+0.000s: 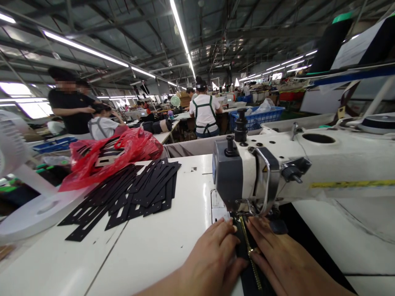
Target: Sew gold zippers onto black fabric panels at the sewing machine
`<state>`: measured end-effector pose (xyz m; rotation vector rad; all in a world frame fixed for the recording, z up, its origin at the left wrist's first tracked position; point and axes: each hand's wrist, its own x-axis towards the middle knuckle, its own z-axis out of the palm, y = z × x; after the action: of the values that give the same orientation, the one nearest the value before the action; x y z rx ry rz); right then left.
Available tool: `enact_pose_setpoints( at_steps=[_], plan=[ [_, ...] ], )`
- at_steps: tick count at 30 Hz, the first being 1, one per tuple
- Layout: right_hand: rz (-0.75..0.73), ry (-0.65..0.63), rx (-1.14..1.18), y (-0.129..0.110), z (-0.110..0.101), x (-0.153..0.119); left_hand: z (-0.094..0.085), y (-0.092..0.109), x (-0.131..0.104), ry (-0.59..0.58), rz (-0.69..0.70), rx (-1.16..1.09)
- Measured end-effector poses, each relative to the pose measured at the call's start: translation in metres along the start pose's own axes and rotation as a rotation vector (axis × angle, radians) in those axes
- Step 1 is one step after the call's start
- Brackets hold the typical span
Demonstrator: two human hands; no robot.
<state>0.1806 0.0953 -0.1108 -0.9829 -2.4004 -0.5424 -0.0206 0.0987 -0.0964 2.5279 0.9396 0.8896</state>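
A zipper with gold teeth [254, 269] runs lengthwise along black fabric [308, 242] under the white sewing machine [256, 164]. Its far end meets the presser foot and needle area. My left hand [212, 255] is closed at the left edge of the fabric, fingers bent and pressed down beside the teeth, thumb tucked toward the zipper. Along the right side of the teeth lies my right hand [274, 255], its fingers close together and pressing the fabric, the thumb by the small gold zipper pull [253, 250]. The fingertips of both hands are close to the presser foot.
Black slotted strips [145, 189] lie piled on the white table [148, 246] to the left, beside a red plastic bag [123, 152] of more pieces. A white fan [27, 189] stands far left. Thread cones [333, 45] rise at right. Several people work beyond.
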Motion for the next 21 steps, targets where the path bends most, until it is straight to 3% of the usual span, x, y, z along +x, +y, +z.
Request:
enact_pose_setpoints(
  at_steps=[9, 21],
  plan=[
    [0.118, -0.105, 0.232, 0.008, 0.0, 0.016, -0.003, -0.006, 0.01, -0.018, -0.118, -0.048],
    [0.173, -0.002, 0.269, 0.02, 0.01, 0.03, 0.002, -0.02, 0.021, -0.028, -0.178, 0.02]
  ],
)
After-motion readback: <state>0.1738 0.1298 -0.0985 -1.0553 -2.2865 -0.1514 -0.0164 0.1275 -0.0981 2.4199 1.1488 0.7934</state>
